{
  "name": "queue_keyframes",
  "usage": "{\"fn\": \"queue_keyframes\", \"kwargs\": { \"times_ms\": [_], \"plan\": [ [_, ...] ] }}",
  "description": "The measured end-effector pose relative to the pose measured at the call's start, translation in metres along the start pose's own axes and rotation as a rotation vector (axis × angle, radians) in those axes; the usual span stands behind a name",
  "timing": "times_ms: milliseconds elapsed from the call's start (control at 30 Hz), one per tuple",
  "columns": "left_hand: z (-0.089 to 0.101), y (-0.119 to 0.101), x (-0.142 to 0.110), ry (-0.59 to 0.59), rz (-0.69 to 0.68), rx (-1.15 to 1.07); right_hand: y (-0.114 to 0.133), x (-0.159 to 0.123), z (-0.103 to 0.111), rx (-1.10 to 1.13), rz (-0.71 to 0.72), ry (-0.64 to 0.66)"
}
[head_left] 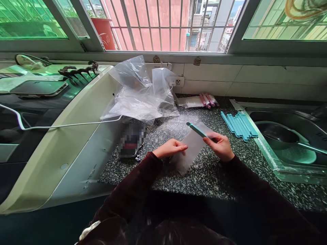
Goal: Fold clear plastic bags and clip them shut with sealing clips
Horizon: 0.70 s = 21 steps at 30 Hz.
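Two dark sleeves (258, 190) come in from the bottom edge, over the speckled countertop (204, 185). Left hand (171, 148), lower centre: fingers curled, thumb on the left edge of a frosted pouch (191, 149), so gripping it. Right hand (221, 146), right of centre: pinching one teal stick (197, 130) by its lower-right end. Pouch edge runs under those fingers; can't tell if they grip it too. Stick slants across the pouch's top end, tip poking out toward upper left. Inside or just against the film: can't tell, too hazy.

Progress, my read: mid-step on this one stick and pouch. Next out, left of centre: pixelated dark object (131, 139), unidentifiable. Right of centre, by the sink (278, 172): loose pile of teal sticks (238, 125), none visibly pouched, so likely most of the work is left. Black pan (276, 132) sits in the sink.

Further back, just right of centre: pink strips (208, 100) on a clear packet (190, 102). Might be a finished lot; not confirmed. Big crumpled plastic bag (143, 97) at upper centre, contents unclear. Behind it, wall socket (178, 82), then window bars (158, 27) at the top.
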<state>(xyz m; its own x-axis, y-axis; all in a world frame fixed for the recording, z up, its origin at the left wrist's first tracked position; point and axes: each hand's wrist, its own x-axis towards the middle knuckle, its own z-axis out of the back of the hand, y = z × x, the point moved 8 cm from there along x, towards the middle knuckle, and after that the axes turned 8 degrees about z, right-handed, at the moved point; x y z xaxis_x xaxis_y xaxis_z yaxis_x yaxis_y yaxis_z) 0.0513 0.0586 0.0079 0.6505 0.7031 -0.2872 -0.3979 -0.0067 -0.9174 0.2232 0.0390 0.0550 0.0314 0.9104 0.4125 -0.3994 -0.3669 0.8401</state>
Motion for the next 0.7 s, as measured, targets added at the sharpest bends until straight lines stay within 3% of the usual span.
{"fn": "queue_keyframes", "kwargs": {
  "times_ms": [200, 400, 500, 700],
  "plan": [
    [-0.003, 0.002, 0.000, 0.028, -0.005, 0.021, -0.005, 0.002, 0.011, -0.006, 0.006, -0.068],
    [-0.008, -0.001, -0.003, 0.096, -0.003, 0.022, -0.006, 0.002, 0.011, -0.004, 0.002, -0.054],
    [-0.002, -0.005, -0.003, 0.032, -0.020, -0.019, -0.004, 0.003, 0.008, 0.003, 0.014, 0.004],
    [0.022, -0.004, -0.001, -0.248, -0.080, -0.243, -0.002, 0.001, -0.010, 0.009, 0.009, 0.168]
  ]
}}
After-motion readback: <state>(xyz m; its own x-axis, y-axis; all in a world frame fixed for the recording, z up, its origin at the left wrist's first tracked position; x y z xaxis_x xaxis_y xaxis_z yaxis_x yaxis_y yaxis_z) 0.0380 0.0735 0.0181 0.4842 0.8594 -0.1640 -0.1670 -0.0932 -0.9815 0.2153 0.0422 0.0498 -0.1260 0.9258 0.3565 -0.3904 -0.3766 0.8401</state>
